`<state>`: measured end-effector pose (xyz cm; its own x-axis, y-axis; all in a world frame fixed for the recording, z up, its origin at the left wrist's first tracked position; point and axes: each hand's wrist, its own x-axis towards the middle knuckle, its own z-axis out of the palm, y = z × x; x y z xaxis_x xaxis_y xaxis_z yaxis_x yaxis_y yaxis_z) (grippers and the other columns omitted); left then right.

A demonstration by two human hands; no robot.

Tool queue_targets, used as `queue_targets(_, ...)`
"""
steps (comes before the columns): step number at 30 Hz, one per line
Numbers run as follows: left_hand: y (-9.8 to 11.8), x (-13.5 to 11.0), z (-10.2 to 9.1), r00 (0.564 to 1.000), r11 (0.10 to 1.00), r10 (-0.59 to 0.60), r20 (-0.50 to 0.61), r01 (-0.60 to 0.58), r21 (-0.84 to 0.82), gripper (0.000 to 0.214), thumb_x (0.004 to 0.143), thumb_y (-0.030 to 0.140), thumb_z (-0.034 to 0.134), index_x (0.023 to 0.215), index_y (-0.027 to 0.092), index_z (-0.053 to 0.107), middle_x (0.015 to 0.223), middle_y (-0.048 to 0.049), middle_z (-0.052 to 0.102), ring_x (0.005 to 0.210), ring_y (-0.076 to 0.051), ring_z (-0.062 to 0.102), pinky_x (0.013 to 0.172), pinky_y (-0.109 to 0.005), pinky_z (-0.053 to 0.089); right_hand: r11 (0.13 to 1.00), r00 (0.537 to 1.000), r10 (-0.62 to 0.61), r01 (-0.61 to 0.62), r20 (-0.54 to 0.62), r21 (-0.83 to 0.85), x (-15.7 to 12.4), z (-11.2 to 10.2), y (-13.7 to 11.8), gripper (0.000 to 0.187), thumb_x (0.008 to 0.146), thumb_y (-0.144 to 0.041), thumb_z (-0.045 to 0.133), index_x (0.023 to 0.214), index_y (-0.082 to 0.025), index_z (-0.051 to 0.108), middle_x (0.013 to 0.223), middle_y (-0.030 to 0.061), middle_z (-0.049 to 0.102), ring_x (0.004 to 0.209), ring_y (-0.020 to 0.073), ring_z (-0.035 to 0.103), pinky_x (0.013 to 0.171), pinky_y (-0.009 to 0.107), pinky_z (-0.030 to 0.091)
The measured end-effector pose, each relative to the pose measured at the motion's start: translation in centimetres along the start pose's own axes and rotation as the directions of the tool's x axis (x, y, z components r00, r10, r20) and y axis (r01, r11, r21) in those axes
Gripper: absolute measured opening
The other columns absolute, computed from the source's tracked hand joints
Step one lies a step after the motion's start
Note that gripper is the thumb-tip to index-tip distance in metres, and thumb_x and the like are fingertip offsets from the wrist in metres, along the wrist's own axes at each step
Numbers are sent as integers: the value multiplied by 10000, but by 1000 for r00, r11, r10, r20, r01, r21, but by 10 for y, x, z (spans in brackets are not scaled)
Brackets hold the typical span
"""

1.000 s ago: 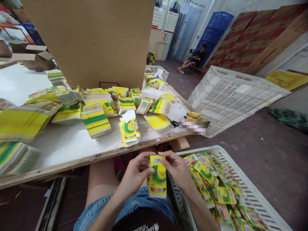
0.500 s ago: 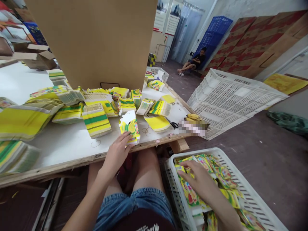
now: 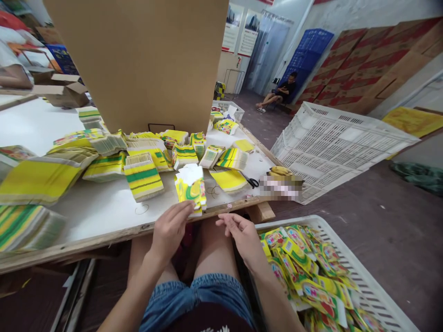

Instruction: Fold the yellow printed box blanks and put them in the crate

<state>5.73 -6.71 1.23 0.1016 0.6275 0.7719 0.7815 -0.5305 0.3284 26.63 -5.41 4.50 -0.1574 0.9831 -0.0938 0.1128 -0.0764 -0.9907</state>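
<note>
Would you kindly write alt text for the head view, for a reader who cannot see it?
A seated person's left hand touches a small stack of flat yellow-green cartons at the edge of a white table, while the open right hand hovers over the lap. A white plastic crate of folded cartons sits to the right.

yellow-green striped cartons [image 3: 143,176], white crate [image 3: 377,295]

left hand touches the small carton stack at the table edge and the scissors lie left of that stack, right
Not quite: the left hand does touch the carton stack at the table edge, but the scissors lie to the right of that stack, as the head view shows.
</note>
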Motion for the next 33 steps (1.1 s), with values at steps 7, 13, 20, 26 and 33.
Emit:
queue_targets(7, 42, -16, 16, 989, 960, 123, 88, -96, -265, 402, 909, 91, 544, 1305, 163, 544, 1262, -141, 671, 1322, -240, 514, 1049, -413, 504, 921, 972, 127, -43, -196, 386, -2, 2, 13, 380, 615, -388, 860, 882, -154, 725, 753, 26, 719, 549, 94, 501, 516, 218, 388)
queue_targets(13, 25, -8, 12, 965, 961, -247, 86, 255, -108, 516, 897, 260, 601, 1394, 223, 467, 1441, -155, 524, 1404, -312, 396, 1170, -610, 238, 931, 947, 81, 39, -312, 362, -8, -9, 24, 387, 677, -352, 835, 972, -188, 647, 772, 13, 731, 584, 112, 559, 516, 207, 407)
queue_targets(20, 54, 1, -10, 754, 316, -495, 432, 619, -719, 491, 893, 485, 569, 1290, 198, 606, 1304, -134, 648, 1236, -310, 582, 1018, -443, 490, 930, 999, 28, -15, -29, 368, -24, -2, 9, 242, 759, -351, 789, 914, -198, 683, 853, 37, 746, 785, 171, 673, 766, 302, 524)
queue_targets(26, 66, -4, 2, 705, -108, -336, 625, 630, -769, 638, 727, 593, 711, 1229, 203, 665, 1156, -134, 718, 1144, -315, 628, 944, -406, 519, 899, 996, 87, -92, 32, 428, -31, 8, 2, 254, 709, -374, 823, 841, -197, 699, 824, 36, 747, 764, 179, 680, 746, 305, 530)
queue_targets(33, 69, 1, 10, 652, -180, -430, 625, 616, -767, 472, 748, 458, 758, 1118, 170, 703, 1081, -122, 741, 1052, -284, 669, 910, -377, 531, 960, 999, 25, -36, 43, 278, -37, 6, -2, 321, 737, -402, 796, 949, -180, 704, 924, 77, 749, 835, 212, 672, 790, 345, 531)
